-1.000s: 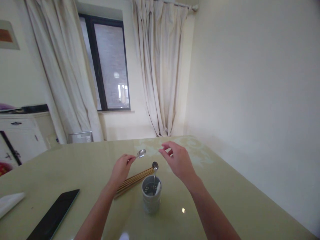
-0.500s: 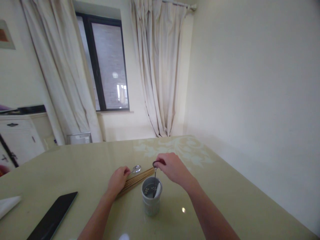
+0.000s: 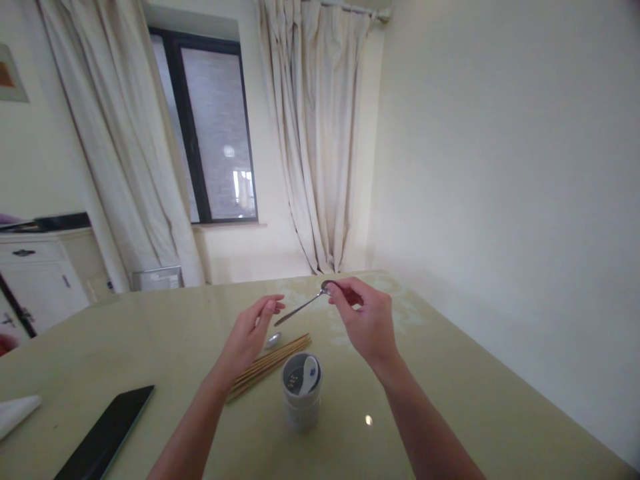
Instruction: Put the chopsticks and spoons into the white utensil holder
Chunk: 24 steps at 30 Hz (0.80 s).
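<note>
My right hand (image 3: 364,312) pinches a metal spoon (image 3: 303,308) by its bowl, above the table, with the handle pointing left and down. Close to the handle's end, my left hand (image 3: 253,328) has its fingers stretched out and holds nothing. Beneath the hands, a bundle of wooden chopsticks (image 3: 273,363) lies slantwise, with a second metal spoon (image 3: 273,340) just behind it. The grey utensil cup (image 3: 302,407) stands upright in front of the chopsticks. A white spoon with a blue mark (image 3: 309,375) leans inside the cup.
On the left of the glossy table (image 3: 450,407) lies a flat black object (image 3: 107,433), possibly a tablet or phone. A white item (image 3: 17,413) is at the left edge. The wall (image 3: 525,200) runs along the table's right side.
My right hand has lifted the metal spoon out of the cup and tilted it toward the left. My left hand has let go of the other spoon and risen.
</note>
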Tool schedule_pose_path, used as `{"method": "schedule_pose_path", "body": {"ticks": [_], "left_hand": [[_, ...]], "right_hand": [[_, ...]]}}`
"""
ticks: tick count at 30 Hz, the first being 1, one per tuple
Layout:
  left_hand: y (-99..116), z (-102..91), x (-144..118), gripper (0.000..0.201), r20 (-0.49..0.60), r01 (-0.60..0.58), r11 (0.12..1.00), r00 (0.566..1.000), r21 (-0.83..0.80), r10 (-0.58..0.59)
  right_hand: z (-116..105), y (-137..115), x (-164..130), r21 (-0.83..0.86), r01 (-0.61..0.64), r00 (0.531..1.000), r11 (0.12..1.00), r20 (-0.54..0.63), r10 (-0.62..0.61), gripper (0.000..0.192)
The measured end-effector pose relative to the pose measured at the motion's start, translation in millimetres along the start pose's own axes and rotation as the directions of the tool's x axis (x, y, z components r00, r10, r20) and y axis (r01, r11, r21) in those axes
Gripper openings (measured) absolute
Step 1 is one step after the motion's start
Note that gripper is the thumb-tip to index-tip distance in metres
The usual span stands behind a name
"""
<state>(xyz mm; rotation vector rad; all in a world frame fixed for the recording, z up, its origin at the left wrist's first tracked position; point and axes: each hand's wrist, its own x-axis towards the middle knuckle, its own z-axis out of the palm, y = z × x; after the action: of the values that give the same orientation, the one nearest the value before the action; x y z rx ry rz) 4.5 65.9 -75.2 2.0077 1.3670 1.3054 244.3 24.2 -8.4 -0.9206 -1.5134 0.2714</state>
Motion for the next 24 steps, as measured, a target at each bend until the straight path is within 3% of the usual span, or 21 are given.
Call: {"method": "schedule_pose_path", "body": {"ticks": [3, 6, 10, 13, 17, 21, 24], "left_hand": [[42, 4.4, -8, 0.041, 0.101, -0.141, 0.990, 0.985, -0.027, 0.143], [45, 10.9, -8, 0.037, 0.084, -0.211, 0.976, 0.975, 0.063, 0.205], [-5, 6.9, 0, 0.041, 0.062, -0.139, 0.947, 0.990, 0.290, 0.126], [-60, 0.1, 1, 0.041, 0.048, -0.004, 0.883, 0.999, 0.469, -0.021], [-117, -4.0, -8, 0.041, 0.084, 0.112, 0.798, 0.976, 0.593, -0.199], [-140, -3.8, -14, 0.039, 0.031, 0.172, 0.761, 0.969, 0.626, -0.244], [-142, -2.9, -16, 0.037, 0.016, 0.192, 0.752, 0.966, 0.631, -0.259]], "right_hand": [[20, -1, -7, 0.062, 0.011, 0.999, 0.998, 0.034, -0.013, 0.018], [27, 4, -9, 0.073, -0.034, 0.990, 0.997, 0.140, 0.023, 0.016], [18, 14, -7, -0.218, -0.094, 0.924, 0.971, 0.344, 0.167, 0.028], [14, 18, -11, -0.511, 0.007, 0.830, 0.860, 0.482, 0.280, 0.029], [21, 17, -20, -0.668, 0.131, 0.685, 0.732, 0.595, 0.420, 0.039], [29, 15, -22, -0.685, 0.171, 0.592, 0.708, 0.646, 0.482, 0.041], [31, 17, -23, -0.682, 0.193, 0.565, 0.705, 0.665, 0.488, 0.037]]}}
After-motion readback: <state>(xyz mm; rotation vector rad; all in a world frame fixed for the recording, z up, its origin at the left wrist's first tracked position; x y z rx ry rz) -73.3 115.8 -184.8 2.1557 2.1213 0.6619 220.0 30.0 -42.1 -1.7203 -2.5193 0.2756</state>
